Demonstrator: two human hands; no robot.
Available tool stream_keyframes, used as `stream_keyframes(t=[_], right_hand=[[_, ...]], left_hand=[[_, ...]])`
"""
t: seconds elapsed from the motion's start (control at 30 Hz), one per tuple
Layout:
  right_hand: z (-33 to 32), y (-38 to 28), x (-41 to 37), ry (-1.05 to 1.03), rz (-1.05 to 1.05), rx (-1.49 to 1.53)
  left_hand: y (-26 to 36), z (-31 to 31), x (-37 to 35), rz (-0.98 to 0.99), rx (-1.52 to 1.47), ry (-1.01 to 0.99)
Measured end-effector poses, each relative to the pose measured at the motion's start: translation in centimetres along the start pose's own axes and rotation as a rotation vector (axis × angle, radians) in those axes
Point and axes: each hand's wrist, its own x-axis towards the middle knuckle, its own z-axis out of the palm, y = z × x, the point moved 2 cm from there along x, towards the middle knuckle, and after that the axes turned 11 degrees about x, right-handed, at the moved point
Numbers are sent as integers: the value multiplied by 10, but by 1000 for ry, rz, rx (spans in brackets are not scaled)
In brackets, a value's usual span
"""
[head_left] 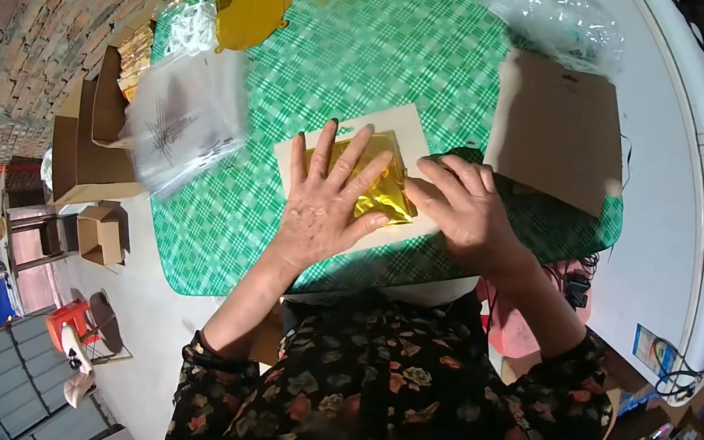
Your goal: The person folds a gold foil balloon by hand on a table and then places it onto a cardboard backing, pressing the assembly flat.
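Note:
A folded gold foil piece [391, 191], seemingly a flat foil balloon, lies on a pale cardboard card [406, 122] near the table's front edge. My left hand [328, 193] is spread flat over the foil, fingers apart, covering much of its left side. At the foil's right edge is my right hand [468, 215], its fingers bent and drawn together, with the fingertips touching the edge. Whether they pinch the foil or just press on it is hidden. Larger gold foil balloons [252, 6] lie unfolded and crumpled at the far left of the table.
A green checked cloth [360, 55] covers the table. Clear plastic bags [189, 116] lie at its left edge, beside an open cardboard box [97, 170]. To the right are a stack of brown cards [555, 132] and a clear plastic bundle [563, 23].

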Motion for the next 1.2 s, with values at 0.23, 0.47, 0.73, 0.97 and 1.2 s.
stream_keyframes(t=[0.23,0.47,0.73,0.97,1.2], right_hand=[[2,7,-1,-43,-71,2],[4,9,-8,-40,-83,59],[6,13,-12,-101,-78,140],[1,16,-8,-89,-62,145],[8,14,-8,-124,-63,36]], left_hand=[[0,-1,1,9,2,-21],[0,0,4,25,0,-29],[1,-1,4,21,20,-49],[0,-1,4,26,21,-64],[-1,-1,4,30,54,-96]])
